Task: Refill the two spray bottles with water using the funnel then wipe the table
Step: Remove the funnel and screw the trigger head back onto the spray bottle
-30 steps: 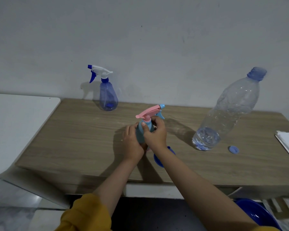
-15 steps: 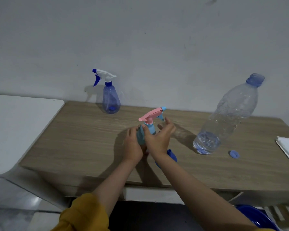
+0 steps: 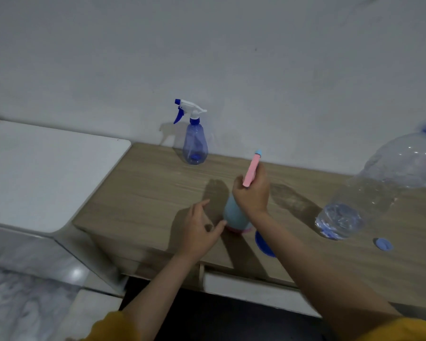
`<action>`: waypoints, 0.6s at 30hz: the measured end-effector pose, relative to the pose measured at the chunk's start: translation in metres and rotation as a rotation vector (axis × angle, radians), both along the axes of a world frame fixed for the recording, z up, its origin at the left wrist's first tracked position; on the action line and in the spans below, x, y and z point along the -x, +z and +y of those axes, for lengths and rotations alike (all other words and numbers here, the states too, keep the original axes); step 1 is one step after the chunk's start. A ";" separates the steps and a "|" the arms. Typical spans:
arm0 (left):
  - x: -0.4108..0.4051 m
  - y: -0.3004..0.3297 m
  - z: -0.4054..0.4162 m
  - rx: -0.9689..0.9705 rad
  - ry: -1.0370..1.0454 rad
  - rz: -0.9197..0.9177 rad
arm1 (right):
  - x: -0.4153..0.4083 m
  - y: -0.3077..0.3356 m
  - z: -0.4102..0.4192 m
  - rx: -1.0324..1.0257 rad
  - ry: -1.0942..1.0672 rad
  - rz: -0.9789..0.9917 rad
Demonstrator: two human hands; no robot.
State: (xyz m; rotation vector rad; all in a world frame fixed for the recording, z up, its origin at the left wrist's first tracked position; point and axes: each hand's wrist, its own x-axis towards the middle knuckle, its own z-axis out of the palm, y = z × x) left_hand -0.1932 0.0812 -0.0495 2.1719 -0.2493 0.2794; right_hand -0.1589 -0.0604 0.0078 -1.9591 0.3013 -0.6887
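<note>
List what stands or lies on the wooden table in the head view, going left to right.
Dark blue spray bottle → light blue spray bottle with the pink trigger → blue funnel → big water bottle → loose blue cap.

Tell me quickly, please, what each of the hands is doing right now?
Left hand: open, empty, fingertips beside the light blue spray bottle.
Right hand: closed around the bottle's pink spray head.

Two bare forearms reach forward, hands close together.
The right hand point(image 3: 251, 193) is curled in a fist, raised; the left hand point(image 3: 198, 232) hangs lower, fingers point(image 3: 202, 205) loosely spread.
</note>
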 end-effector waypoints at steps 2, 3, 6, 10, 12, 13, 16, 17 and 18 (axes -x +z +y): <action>-0.001 -0.001 0.023 -0.093 0.076 -0.037 | -0.003 0.007 -0.001 -0.020 0.119 0.106; -0.003 -0.003 0.034 -0.136 0.105 -0.027 | -0.005 0.011 -0.002 -0.029 0.182 0.176; -0.011 -0.014 0.065 -0.321 0.214 0.004 | -0.005 0.016 0.002 0.005 0.337 0.376; -0.015 -0.024 0.101 -0.465 0.290 0.123 | 0.007 0.003 0.016 0.140 0.461 0.735; -0.015 -0.027 0.116 -0.498 0.309 0.155 | 0.011 -0.004 0.020 0.164 0.476 0.840; -0.014 -0.028 0.121 -0.509 0.313 0.164 | 0.012 -0.007 0.021 0.186 0.475 0.874; -0.010 -0.031 0.133 -0.531 0.309 0.176 | 0.012 -0.012 0.030 0.250 0.481 0.883; -0.009 -0.031 0.136 -0.535 0.310 0.175 | 0.012 -0.011 0.035 0.243 0.493 0.869; -0.007 -0.031 0.138 -0.543 0.309 0.177 | 0.012 -0.009 0.042 0.238 0.518 0.856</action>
